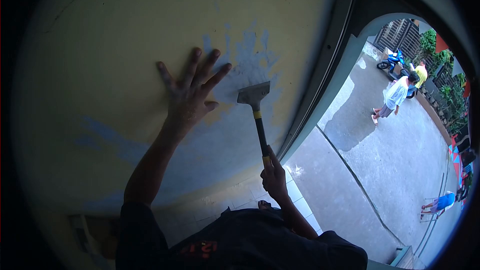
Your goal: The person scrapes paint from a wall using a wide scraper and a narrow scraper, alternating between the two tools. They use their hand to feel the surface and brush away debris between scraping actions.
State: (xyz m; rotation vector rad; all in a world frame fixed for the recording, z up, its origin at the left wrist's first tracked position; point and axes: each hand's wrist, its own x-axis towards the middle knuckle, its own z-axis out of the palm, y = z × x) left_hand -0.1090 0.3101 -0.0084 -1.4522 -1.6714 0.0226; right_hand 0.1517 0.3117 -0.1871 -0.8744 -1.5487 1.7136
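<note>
My left hand (190, 90) lies flat on the yellow wall (130, 35) with its fingers spread, holding nothing. In my right hand (274, 177) is a long-handled scraper (260, 130), its dark handle banded with yellow. The wide metal blade (254, 93) touches the wall at the lower edge of a bare patch, to the right of my left hand. Around the blade the yellow paint is gone in ragged streaks, and a bluish-grey surface (247, 60) shows. A larger bluish-grey area (210, 145) spreads below my left hand.
A dark door frame (325, 70) borders the wall on the right. Pale tiles (297, 197) cover the floor below. Outside, on a concrete yard (360, 170), several people stand; a blue motorbike (395, 60) is parked beyond. A brownish object (102, 235) sits low at left.
</note>
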